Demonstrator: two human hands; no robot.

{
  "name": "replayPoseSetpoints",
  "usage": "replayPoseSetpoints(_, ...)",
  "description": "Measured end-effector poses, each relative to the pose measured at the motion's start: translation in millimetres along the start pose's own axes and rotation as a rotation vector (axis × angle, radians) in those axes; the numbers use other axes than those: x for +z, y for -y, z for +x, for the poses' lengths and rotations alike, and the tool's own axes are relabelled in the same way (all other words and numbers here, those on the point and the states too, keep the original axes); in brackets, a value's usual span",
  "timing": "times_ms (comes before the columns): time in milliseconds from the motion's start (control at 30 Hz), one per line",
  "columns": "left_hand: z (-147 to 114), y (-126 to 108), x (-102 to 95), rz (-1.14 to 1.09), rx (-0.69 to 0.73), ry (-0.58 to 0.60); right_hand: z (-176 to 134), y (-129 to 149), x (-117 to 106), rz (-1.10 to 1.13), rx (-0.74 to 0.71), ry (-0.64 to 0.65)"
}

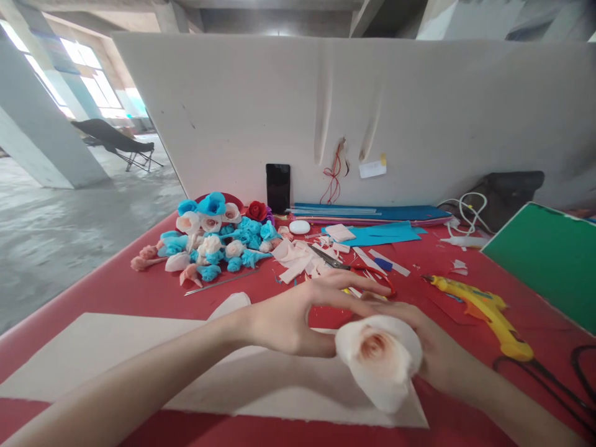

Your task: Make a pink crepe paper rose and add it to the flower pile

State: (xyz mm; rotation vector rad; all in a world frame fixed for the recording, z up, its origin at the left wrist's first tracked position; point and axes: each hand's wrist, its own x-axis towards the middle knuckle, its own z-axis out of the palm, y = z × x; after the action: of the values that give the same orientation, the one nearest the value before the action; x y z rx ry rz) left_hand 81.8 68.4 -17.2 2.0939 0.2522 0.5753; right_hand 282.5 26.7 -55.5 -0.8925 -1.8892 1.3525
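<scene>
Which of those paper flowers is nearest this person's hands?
The peach-centred cream rose by the right hand; the other flowers lie heaped farther away, to the left.

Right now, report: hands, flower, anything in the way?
Left hand curved beside pale flower. Right hand behind it, grip partly hidden. Scissors beyond, not blocking.

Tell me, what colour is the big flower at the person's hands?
The flower is creamy white, turning peachy pink at its centre; the head view shows it best.

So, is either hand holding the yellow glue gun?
No, the yellow glue gun lies on the red table, apart from the left hand and right hand, which are at the pale flower.
</scene>
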Motion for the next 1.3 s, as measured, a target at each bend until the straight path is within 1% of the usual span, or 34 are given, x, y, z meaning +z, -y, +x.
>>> replayPoseSetpoints(100, 0.5, 2.7, 4.2, -0.043, -0.012, 0.016, -1.1, 4.6, 1.9, 0.040, 0.063, -0.007)
replayPoseSetpoints(200, 1.0, 6.2, 9.4, -0.126, -0.018, 0.006, -2.5, 10.5, 5.5, 0.049, 0.109, -0.019)
replayPoseSetpoints(300, 0.8, 8.9, 13.4, -0.194, 0.014, -0.022, -4.1, 14.0, 9.6, 0.070, 0.141, -0.018)
replayPoseSetpoints(367, 0.2, 10.0, 15.1, -0.307, -0.008, -0.064, -5.6, 16.1, 11.2, 0.103, 0.147, -0.021)
replayPoseSetpoints(467, -1.1, 10.9, 17.5, -0.523, -0.125, -0.142, -8.6, 22.0, 11.5, 0.112, 0.129, 0.009)
replayPoseSetpoints(533, -1.8, 11.2, 19.6, -0.621, -0.200, -0.177, -10.3, 27.1, 11.5, 0.081, 0.138, 0.040)
replayPoseSetpoints(600, -1.9, 11.1, 22.2, -0.687, -0.235, -0.224, -10.8, 30.9, 12.5, 0.061, 0.175, 0.025)
replayPoseSetpoints(700, -1.2, 10.8, 25.7, -0.763, -0.236, -0.309, -9.3, 31.6, 14.9, 0.049, 0.224, -0.025)
replayPoseSetpoints(833, 0.5, 11.4, 27.0, -0.827, -0.211, -0.355, -7.5, 29.7, 16.3, 0.033, 0.231, -0.036)
replayPoseSetpoints(967, 2.4, 13.0, 27.0, -0.861, -0.174, -0.328, -7.8, 33.8, 17.5, 0.092, 0.243, -0.060)
replayPoseSetpoints(1067, 3.3, 13.2, 28.6, -0.858, -0.179, -0.331, -8.1, 36.3, 19.1, 0.120, 0.262, -0.075)
replayPoseSetpoints(1167, 3.8, 11.5, 30.8, -0.842, -0.199, -0.361, -8.2, 33.9, 19.5, 0.059, 0.247, -0.096)
replayPoseSetpoints(1233, 3.9, 9.8, 32.4, -0.830, -0.211, -0.394, -8.0, 30.8, 19.3, -0.012, 0.235, -0.111)
replayPoseSetpoints(1300, 3.7, 8.3, 34.0, -0.825, -0.218, -0.428, -7.4, 28.7, 19.5, -0.035, 0.245, -0.139)
